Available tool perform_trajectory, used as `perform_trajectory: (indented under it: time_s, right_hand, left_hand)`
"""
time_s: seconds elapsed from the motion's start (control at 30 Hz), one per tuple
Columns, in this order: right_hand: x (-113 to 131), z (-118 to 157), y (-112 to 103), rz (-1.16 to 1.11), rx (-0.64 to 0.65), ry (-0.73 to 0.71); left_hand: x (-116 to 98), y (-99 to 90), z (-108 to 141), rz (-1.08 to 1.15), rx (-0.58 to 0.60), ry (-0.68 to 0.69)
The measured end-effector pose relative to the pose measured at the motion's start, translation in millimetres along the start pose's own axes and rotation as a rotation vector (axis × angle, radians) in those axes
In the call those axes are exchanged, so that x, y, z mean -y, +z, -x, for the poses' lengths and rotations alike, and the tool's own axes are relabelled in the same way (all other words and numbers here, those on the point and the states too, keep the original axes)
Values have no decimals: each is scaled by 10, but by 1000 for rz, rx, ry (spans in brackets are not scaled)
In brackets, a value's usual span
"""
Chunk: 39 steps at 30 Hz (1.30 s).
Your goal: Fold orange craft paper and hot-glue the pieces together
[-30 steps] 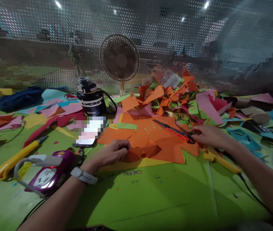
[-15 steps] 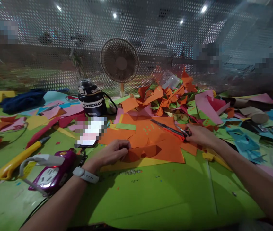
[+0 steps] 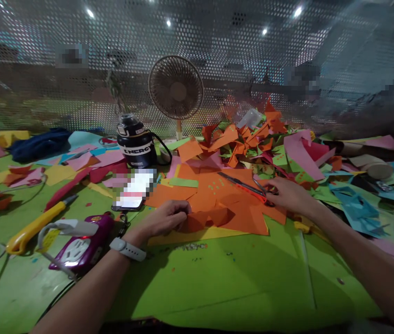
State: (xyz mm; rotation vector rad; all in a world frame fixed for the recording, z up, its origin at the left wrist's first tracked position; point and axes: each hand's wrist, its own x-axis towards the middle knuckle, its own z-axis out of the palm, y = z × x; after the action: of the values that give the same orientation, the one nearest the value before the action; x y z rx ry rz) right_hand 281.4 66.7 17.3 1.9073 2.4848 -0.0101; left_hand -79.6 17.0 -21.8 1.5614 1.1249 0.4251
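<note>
A strip of green table [image 3: 231,278] is lying open between the left forearm [image 3: 85,283] and right forearm [image 3: 357,250]. At left, 1 purple socket block [image 3: 79,250] and 1 yellow-handled tool [image 3: 39,227] are obstructing passage. Beyond, a black bottle [image 3: 137,157], 1 fan [image 3: 178,92] and heaped paper [image 3: 242,139] are barring the way.

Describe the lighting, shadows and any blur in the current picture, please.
In the head view, a ceiling light shows as a small glaring spot; in the head view, the left hand and forearm cast soft shadow on the green table; there too, blocky pixels break up the phone, and everything behind the mesh screen looks hazy.
</note>
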Motion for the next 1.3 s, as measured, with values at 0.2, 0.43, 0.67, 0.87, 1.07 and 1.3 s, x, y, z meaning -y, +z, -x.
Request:
perform_trajectory:
  time_s: [0.2, 0.43, 0.67, 0.87, 1.07, 1.3]
  right_hand:
    - [181, -112, 17, -4, 9, -37]
    - [375, -162, 40, -5, 45, -89]
    - [371, -139, 62, -8, 24, -79]
    - [116, 264, -78, -42, -109, -17]
    - [-343, 950, -171, 47, -51, 198]
    - [-457, 1179, 63, 146, 141, 269]
  left_hand:
    - [-23, -2, 11, 21, 1, -3]
    - [-51, 17, 3, 162, -33, 15]
    - [-57, 15, 8, 150, -26, 30]
    - [-26, 3, -1, 155, -8, 57]
    - [-106, 22, 29, 137, -16, -7]
    - [-84, 31, 19, 112, -19, -46]
